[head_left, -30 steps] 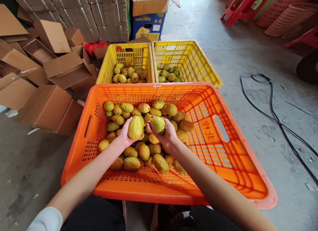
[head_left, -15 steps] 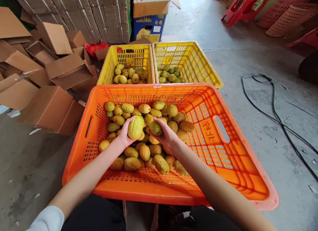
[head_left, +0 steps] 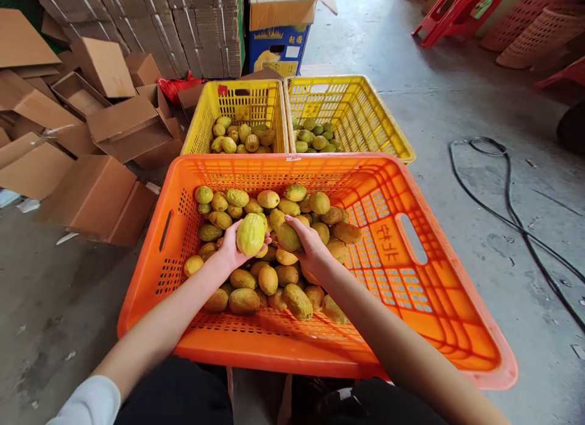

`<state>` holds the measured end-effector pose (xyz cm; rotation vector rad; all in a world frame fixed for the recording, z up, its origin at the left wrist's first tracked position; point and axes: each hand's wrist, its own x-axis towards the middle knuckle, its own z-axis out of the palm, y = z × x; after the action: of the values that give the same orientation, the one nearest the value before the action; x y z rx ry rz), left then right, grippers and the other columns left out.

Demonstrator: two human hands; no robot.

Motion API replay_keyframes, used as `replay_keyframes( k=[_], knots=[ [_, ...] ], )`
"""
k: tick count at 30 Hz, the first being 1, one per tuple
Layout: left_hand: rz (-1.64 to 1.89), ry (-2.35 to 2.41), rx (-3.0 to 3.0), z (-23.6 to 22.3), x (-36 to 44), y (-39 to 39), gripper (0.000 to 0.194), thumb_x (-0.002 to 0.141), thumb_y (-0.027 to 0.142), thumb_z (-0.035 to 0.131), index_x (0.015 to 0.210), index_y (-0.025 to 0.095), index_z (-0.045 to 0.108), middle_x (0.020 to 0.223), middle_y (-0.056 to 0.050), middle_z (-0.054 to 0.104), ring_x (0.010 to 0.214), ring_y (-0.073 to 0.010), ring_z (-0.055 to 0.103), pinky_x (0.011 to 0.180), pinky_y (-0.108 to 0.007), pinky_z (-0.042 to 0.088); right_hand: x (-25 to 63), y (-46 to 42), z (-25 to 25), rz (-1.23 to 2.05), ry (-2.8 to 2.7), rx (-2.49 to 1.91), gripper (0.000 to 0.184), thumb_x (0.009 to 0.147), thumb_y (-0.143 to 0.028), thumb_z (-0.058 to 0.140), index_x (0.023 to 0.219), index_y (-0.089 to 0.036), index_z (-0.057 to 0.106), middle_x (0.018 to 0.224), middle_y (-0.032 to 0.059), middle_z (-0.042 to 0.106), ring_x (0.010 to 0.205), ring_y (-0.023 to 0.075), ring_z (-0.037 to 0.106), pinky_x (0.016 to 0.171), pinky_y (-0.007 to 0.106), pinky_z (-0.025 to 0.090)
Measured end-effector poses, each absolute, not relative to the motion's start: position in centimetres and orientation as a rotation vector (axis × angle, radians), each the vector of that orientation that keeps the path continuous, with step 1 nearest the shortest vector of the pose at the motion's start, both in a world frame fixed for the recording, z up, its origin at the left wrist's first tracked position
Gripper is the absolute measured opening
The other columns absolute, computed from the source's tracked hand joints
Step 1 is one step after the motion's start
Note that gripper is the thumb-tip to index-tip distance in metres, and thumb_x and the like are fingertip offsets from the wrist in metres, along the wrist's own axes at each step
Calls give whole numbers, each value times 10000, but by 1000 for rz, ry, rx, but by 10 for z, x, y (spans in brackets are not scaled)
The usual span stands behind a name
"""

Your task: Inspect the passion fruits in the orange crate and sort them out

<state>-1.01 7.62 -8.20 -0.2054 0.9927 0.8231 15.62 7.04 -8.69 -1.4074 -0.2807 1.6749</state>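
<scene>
Over the large orange crate (head_left: 283,350), my left hand (head_left: 232,247) is closed around a bright yellow-green, faintly ribbed, papaya-like fruit (head_left: 251,234). Beside it my right hand (head_left: 313,245) grips a smaller, duller green papaya-like fruit (head_left: 288,237), with the thumb along its top. The two fruits are held a little apart. Beneath both hands lies a heap of similar oval fruits (head_left: 244,301), yellow to brownish, gathered in the left and middle of the crate. Some of them are hidden by my hands and forearms.
Two yellow crates stand behind: the left one (head_left: 201,120) holds yellowish fruits, the right one (head_left: 388,117) greener ones. Cardboard boxes (head_left: 91,196) are piled at left. A black cable (head_left: 512,214) lies on the floor at right, with a red stool (head_left: 450,16) beyond.
My right hand has turned its fruit over, so the thumb now lies across the top and a darker side shows. The left hand's fruit has rotated slightly in the palm. Both hands stay over the crate.
</scene>
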Motion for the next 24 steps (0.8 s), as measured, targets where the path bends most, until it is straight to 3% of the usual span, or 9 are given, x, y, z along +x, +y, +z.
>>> replay_keyframes(
  k=[8,13,21,24],
  knots=[
    [779,1010,-186,-86,-9,76,496,1096,429,383,1314,83,664,897,-174,770,709,-266,766,560,-335,610,157,73,-85,1807,-109,-1412,65,1000,-283,633,1007,-220,648,734,7,741,611,174,714,537,288,657],
    [778,1064,-118,-87,-9,75,440,1067,483,518,1203,102,692,808,-133,744,630,-231,722,558,-322,620,160,75,-86,1881,6,-1373,131,1008,-306,590,997,-188,643,691,41,716,599,198,728,495,275,624],
    [911,1163,-79,-89,-6,75,153,1045,233,599,1146,153,680,836,-44,739,665,-158,722,673,-267,651,157,71,-74,1838,-36,-1381,100,979,-311,700,965,-230,644,784,13,732,654,181,716,588,311,670],
    [918,1214,-143,-86,-7,76,134,1016,265,640,1115,182,678,824,-15,731,658,-153,712,685,-279,658,156,70,-76,1864,-109,-1346,54,945,-223,733,937,-214,681,845,24,745,704,167,707,607,289,675]
  ],
)
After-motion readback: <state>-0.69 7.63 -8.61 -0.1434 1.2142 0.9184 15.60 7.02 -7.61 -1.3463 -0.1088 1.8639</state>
